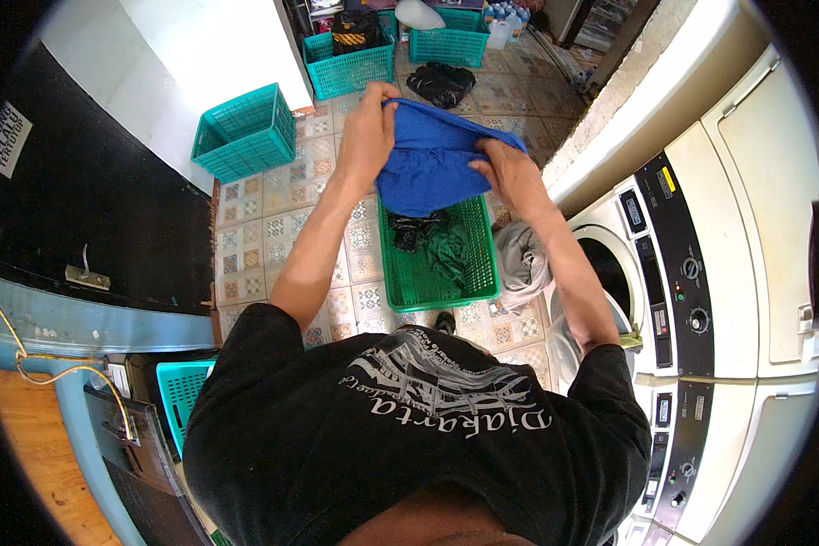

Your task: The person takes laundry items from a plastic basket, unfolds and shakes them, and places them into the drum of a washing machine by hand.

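A blue cloth item (431, 164) is spread between both hands in front of me. My left hand (374, 130) grips its upper left corner. Near its right end, my right hand (508, 170) pinches the fabric between thumb and fingers. Below the cloth, a green plastic basket (440, 302) stands on the tiled floor, with a dark green garment (448, 254) and a black item (409, 233) inside; the cloth hides its far end. A grey cloth bundle (521, 263) lies against the basket's right side.
Front-loading Maytag machines (686, 273) line the right, one with its round door (580, 334) swung out. Teal plastic crates (246, 140) stand at the left and far end. A black plastic bag (441, 83) lies on the floor ahead. A black door (102, 184) is at the left.
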